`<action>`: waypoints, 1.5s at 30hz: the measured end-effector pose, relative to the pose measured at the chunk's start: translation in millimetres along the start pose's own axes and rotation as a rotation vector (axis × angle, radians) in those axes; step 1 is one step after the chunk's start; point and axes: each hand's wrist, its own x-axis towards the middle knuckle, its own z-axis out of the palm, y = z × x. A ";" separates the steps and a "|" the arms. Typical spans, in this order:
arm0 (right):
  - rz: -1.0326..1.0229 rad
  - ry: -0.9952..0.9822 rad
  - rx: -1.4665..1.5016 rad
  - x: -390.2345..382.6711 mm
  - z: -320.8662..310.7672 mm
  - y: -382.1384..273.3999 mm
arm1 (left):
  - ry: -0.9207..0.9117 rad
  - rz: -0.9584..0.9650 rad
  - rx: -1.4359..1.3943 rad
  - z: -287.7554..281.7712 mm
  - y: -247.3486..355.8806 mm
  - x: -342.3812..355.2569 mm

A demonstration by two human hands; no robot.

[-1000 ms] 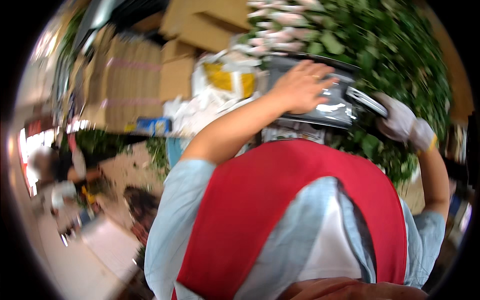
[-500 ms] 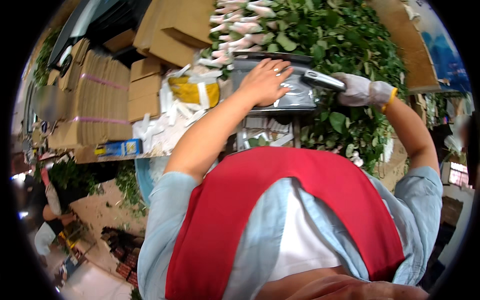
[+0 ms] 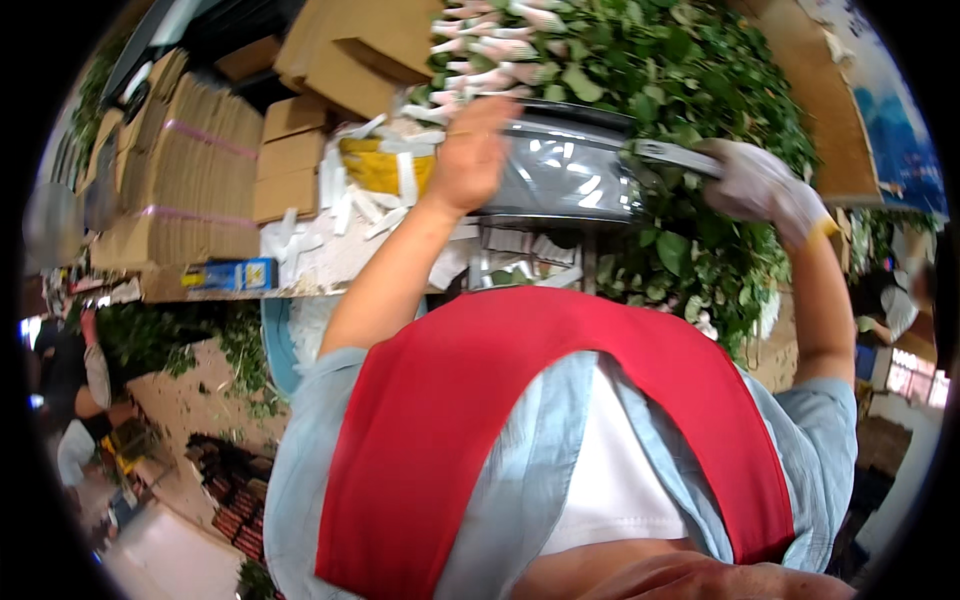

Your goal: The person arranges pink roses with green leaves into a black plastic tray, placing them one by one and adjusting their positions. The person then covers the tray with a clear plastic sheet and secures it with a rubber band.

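A dark grey, glossy wrapping sheet [image 3: 570,175] with a black upper edge lies on the worktable in front of me. My left hand [image 3: 475,150] is at its left edge, blurred by motion, with the fingers stretched forward and nothing visible in them. On the other side, my right hand [image 3: 755,185], in a pale work glove, grips a slim silver and black stapler [image 3: 680,158]. The stapler's front end reaches the sheet's right edge, beside the leaves. What lies under the sheet is hidden.
Leafy green stems [image 3: 690,80] cover the table's right side, beside white-netted flower heads [image 3: 500,50]. Flattened cardboard [image 3: 205,160] is stacked at left. White strips, a yellow cloth [image 3: 375,165] and a blue box [image 3: 230,274] lie nearer. A blue tub [image 3: 277,345] stands below.
My left hand has left the middle of the grey sheet and moved left to its edge. My right hand with the stapler has shifted slightly right.
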 end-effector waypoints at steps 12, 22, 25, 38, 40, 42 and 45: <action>-0.129 -0.645 0.613 37.4 180.1 -170.5 | -0.048 -0.987 0.852 -84.2 -70.3 -160.9; -0.225 -0.496 1.360 104.5 249.6 -339.1 | 0.103 -0.948 0.991 -214.1 25.1 -281.5; -0.376 -0.281 0.441 120.8 219.2 -354.4 | 0.217 -0.903 0.908 -207.6 -36.9 -221.3; -1.000 0.145 0.391 115.6 136.8 -558.4 | 0.120 -1.032 0.818 -208.5 75.8 -305.6; -0.849 -0.232 0.210 123.7 131.7 -593.6 | 0.137 -1.133 0.538 -222.2 41.3 -278.7; -0.822 -0.261 0.452 115.4 142.3 -576.6 | 0.436 -1.320 0.273 -240.9 17.8 -255.6; -0.817 -0.337 0.658 80.7 148.7 -482.9 | 0.944 -1.090 -0.344 -262.8 -3.7 -271.2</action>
